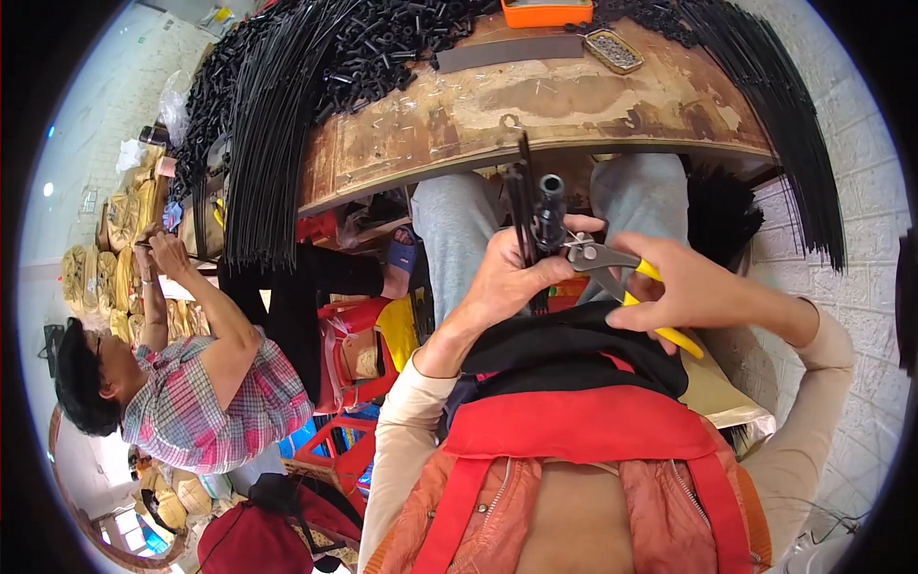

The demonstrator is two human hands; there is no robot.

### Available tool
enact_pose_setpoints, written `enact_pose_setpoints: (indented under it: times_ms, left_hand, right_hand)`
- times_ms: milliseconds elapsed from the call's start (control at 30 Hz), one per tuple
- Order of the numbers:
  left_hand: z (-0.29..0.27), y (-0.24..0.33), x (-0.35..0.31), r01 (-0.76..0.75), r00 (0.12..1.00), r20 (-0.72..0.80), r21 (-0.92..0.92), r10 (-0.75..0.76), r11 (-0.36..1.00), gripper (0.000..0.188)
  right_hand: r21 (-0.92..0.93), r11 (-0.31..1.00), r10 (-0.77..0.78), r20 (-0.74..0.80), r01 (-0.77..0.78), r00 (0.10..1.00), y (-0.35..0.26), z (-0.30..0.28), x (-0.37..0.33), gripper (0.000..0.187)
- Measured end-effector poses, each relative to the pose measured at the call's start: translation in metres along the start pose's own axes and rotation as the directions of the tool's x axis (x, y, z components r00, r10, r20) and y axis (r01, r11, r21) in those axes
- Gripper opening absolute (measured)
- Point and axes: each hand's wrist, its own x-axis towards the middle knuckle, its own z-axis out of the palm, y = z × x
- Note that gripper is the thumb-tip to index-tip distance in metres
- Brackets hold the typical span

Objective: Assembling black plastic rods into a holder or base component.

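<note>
My left hand (505,279) is closed around a black ribbed tubular piece (551,218) with an open round end pointing up. Several thin black rods (518,196) stand in the same grip, beside the tube. From the right, pliers (595,256) with yellow handles reach in, held by my right hand (681,287). Their metal jaws are at the side of the black tube, close to my left thumb. Whether the jaws bite on anything there is too small to tell. Both hands are above my lap, in front of the bench edge.
Across the worn wooden bench (382,153) lie a heap of short black tubes (382,53), a grey flat strip (512,53), a small tray of metal bits (614,51) and an orange container (547,12). Long black rods (268,143) hang over its edge. Another person (215,397) works at left.
</note>
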Motion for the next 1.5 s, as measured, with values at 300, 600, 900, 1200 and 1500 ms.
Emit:
enact_pose_setpoints:
  times_ms: [300,600,900,1200,1500]
  left_hand:
    - [-0.01,-0.005,0.011,-0.026,0.998,-0.051,0.065,0.029,0.998,0.045]
    - [-0.011,-0.007,0.012,-0.02,1.0,-0.002,0.033,0.02,0.999,0.039]
    - [-0.016,-0.012,0.02,-0.008,0.998,0.062,0.052,0.004,0.999,0.045]
    - [-0.016,-0.014,0.025,-0.032,0.997,-0.062,0.055,0.035,0.998,0.06]
    - [-0.016,-0.013,0.019,-0.053,0.999,0.014,0.085,0.052,0.995,0.056]
  right_hand:
    - [-0.809,0.548,-0.584,-0.186,0.214,0.79,0.03,-0.012,0.009,0.045]
    - [-0.479,0.864,-0.342,-0.329,0.157,0.88,0.029,-0.005,0.0,0.041]
    - [0.413,0.856,0.179,0.324,-0.309,0.929,0.019,-0.033,0.004,0.039]
    - [-0.047,0.998,-0.06,-0.218,0.051,0.974,0.009,-0.029,-0.005,0.03]
    - [-0.462,0.876,-0.302,-0.305,0.137,0.903,0.046,-0.011,0.012,0.039]
